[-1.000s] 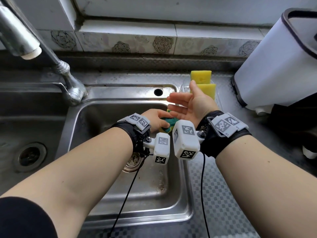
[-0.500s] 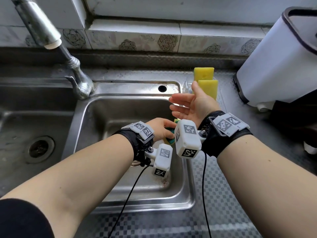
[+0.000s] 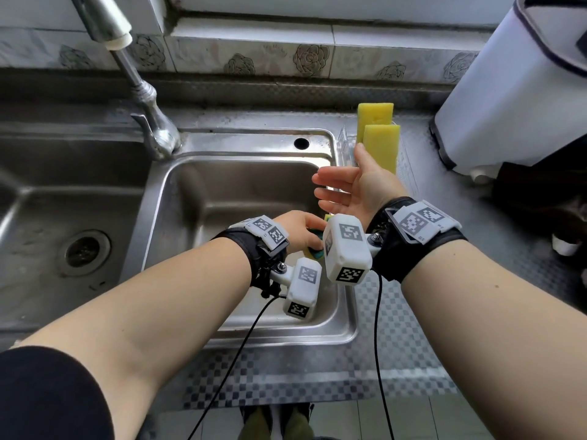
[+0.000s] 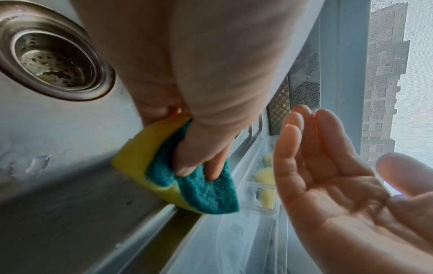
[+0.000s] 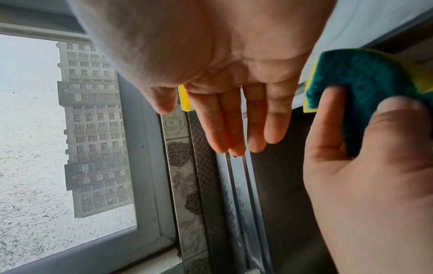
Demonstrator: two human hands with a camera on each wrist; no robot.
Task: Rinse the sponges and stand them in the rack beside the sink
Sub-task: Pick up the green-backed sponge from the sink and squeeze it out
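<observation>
My left hand grips a yellow sponge with a green scouring face, squeezed over the right edge of the sink basin. The same sponge shows in the right wrist view with my left thumb on it. My right hand hovers just above and right of it, palm up, fingers straight, holding nothing. Two yellow sponges stand upright in a clear rack on the counter right of the sink, just behind my right hand.
A steel faucet rises at the back left, its spout overhead. A second basin with a drain lies to the left. A white bin stands at the right. A tiled ledge and a window run along the back.
Both hands have stayed close together; my left hand with the sponge has sunk a little towards me in view. The camera has shifted right, so the faucet appears farther right.
</observation>
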